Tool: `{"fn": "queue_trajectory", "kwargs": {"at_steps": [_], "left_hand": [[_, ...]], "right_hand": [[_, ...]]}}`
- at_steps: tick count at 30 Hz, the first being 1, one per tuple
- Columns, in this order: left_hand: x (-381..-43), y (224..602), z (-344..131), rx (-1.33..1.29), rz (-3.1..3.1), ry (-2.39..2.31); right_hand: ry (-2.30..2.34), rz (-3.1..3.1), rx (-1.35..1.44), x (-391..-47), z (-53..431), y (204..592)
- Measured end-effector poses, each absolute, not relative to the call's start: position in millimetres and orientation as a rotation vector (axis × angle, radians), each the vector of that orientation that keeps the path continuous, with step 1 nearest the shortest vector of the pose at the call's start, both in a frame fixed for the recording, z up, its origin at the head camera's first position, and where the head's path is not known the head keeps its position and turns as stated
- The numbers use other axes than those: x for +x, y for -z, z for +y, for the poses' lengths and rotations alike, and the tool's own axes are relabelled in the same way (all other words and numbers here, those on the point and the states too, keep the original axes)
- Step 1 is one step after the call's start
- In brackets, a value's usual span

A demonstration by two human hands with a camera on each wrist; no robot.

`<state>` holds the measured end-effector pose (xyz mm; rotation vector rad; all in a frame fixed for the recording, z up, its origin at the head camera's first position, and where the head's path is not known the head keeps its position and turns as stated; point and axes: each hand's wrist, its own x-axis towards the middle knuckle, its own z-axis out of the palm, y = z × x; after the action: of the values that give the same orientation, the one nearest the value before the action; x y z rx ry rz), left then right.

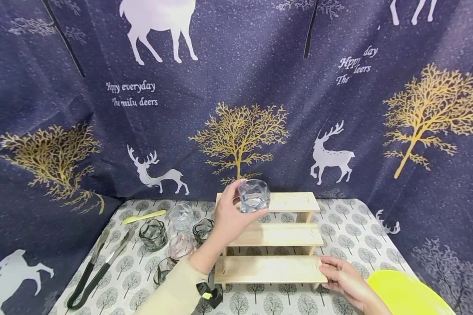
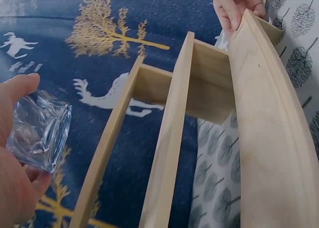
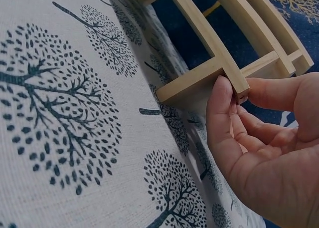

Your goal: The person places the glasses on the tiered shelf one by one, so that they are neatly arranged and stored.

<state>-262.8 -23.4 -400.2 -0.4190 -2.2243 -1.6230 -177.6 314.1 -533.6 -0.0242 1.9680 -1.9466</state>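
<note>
My left hand (image 1: 230, 218) grips a clear wavy glass cup (image 1: 254, 195) between thumb and fingers, raised in front of the top step of a three-tier wooden shelf (image 1: 272, 269). In the left wrist view the cup (image 2: 40, 130) is tilted, off to the side of the shelf's steps. My right hand (image 1: 344, 280) pinches the right end of the lowest step. The right wrist view has the thumb and fingers (image 3: 222, 106) on either side of that board's corner (image 3: 241, 92).
Left of the shelf stand several glass cups: a smoky one (image 1: 153, 235), a clear one (image 1: 182, 217) and a pinkish one (image 1: 181, 245) among them. Black-handled tongs (image 1: 98, 271) and a yellow-green spoon (image 1: 143, 217) lie farther left. A yellow rounded object (image 1: 406, 295) sits at front right.
</note>
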Motion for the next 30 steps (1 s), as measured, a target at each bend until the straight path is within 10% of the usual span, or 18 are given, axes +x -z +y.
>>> {"fn": "queue_trajectory", "kwargs": {"at_steps": [30], "left_hand": [[-313.3, 410.8, 88.4, -0.389, -2.42, 1.537]], "right_hand": [[1.958, 1.995, 0.041, -175.2, 308.7, 529.5]]}}
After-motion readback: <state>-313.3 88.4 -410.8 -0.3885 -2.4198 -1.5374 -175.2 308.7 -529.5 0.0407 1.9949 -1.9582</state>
